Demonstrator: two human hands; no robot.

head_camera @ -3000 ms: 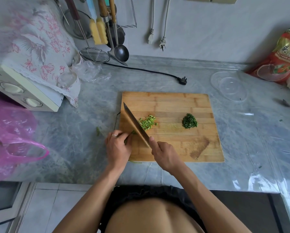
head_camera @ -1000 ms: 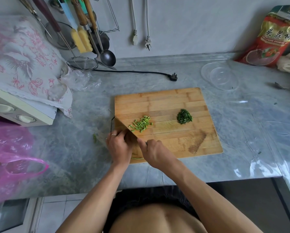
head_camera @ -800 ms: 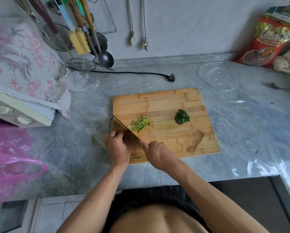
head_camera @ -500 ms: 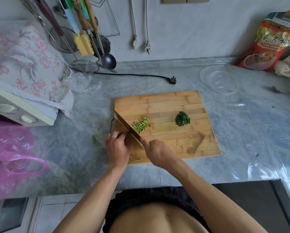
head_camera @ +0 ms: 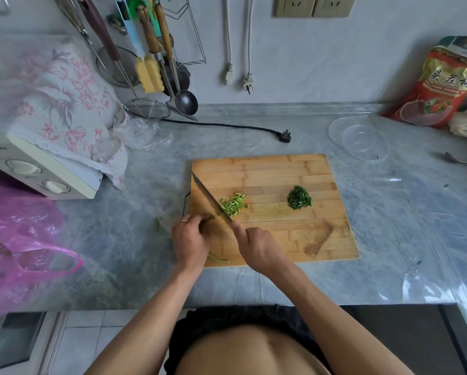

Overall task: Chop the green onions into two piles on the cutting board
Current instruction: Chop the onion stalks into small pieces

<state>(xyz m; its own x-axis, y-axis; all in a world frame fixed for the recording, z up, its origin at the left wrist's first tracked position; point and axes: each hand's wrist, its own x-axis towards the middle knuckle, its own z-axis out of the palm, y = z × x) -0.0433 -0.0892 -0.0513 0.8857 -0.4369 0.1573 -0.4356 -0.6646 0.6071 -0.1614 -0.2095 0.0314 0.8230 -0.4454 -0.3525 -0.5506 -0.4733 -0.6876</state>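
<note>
Onion stub (head_camera: 212,217) at board (head_camera: 267,166) left edge, pinched under curled left hand (head_camera: 190,240) fingers, judged to steady it against knife (head_camera: 212,203). Right hand (head_camera: 256,249) clamped round handle, blade angled beside stub. Two piles: pale (head_camera: 233,205) by blade, dark (head_camera: 299,197) well apart right. One stray strand (head_camera: 217,258) at near edge.

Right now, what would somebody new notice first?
Probably the knife, slanting across the left side of the cutting board in the right hand. The left hand pinches onion beside the blade. Two green piles, light and dark, sit mid-board.
</note>
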